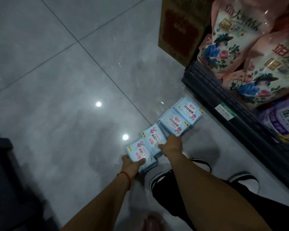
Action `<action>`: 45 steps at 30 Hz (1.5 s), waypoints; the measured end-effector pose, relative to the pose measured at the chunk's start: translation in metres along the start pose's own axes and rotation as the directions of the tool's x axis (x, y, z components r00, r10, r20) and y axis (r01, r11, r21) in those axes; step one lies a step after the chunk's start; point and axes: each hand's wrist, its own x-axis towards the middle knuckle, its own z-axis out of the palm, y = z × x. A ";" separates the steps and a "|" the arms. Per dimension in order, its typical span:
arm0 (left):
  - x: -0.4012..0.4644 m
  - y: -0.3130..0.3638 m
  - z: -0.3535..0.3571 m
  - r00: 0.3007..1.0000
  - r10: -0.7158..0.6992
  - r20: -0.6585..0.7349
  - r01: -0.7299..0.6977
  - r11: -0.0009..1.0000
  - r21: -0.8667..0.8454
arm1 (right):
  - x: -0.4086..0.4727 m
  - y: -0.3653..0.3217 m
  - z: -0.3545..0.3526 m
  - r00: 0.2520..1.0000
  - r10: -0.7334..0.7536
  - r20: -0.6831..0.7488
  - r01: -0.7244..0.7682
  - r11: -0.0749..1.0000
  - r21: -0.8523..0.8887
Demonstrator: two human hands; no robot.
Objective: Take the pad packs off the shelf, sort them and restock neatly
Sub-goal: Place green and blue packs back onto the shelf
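Several light blue pad packs lie in a row on the grey tiled floor beside the shelf. My left hand point(132, 164) grips the nearest pack point(141, 152), thumb across its top. My right hand point(171, 145) holds the near edge of the second pack point(154, 138), where it meets the third pack point(174, 125). A fourth pack point(188, 108) lies farthest, close to the shelf base. The packs seem to be stacked two deep. My right hand's fingers are hidden under it.
The dark shelf edge point(212, 97) runs diagonally at right, holding pink printed bags point(230, 35) and purple tissue packs point(280, 124). A brown carton point(180, 34) stands on the floor behind. My shoes point(163, 175) are just behind the packs. A dark object point(5, 180) sits at left.
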 end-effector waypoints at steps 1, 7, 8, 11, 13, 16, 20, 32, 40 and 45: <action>-0.004 0.003 -0.005 1.000 0.004 0.017 -0.003 1.000 -0.024 | -0.002 0.001 -0.001 1.000 0.007 0.009 -0.007 0.999 0.044; -0.041 0.045 -0.050 0.993 0.117 0.031 -0.111 0.981 -0.157 | -0.022 -0.003 -0.032 0.990 -0.077 0.120 0.023 0.917 0.398; -0.048 0.054 -0.059 0.983 0.174 0.053 -0.162 0.971 -0.174 | -0.027 -0.003 -0.043 0.985 -0.088 0.147 0.007 0.877 0.481; -0.070 0.078 -0.083 0.938 0.337 0.083 -0.316 0.928 -0.199 | -0.041 -0.005 -0.081 0.971 -0.131 0.198 -0.046 0.711 0.701; -0.086 0.096 -0.093 0.902 0.429 0.053 -0.411 0.888 -0.206 | -0.051 -0.006 -0.110 0.969 -0.188 0.161 -0.013 0.611 0.791; -0.108 0.119 -0.097 0.844 0.535 0.036 -0.517 0.831 -0.207 | -0.074 -0.005 -0.154 0.944 -0.317 0.093 0.089 0.513 0.854; -0.131 0.143 -0.088 0.791 0.611 0.009 -0.598 0.776 -0.200 | -0.112 0.003 -0.199 0.885 -0.462 0.059 0.169 0.437 0.883; -0.184 0.173 -0.040 0.706 0.702 0.091 -0.668 0.703 -0.244 | -0.161 0.038 -0.232 0.818 -0.576 0.008 0.187 0.279 0.942; -0.183 0.173 -0.022 0.710 0.704 0.000 -0.675 0.681 -0.282 | -0.160 0.033 -0.203 0.800 -0.573 0.179 0.100 0.422 0.901; -0.178 0.170 -0.003 0.724 0.690 0.018 -0.658 0.698 -0.283 | -0.160 0.019 -0.193 0.799 -0.579 0.160 0.145 0.444 0.884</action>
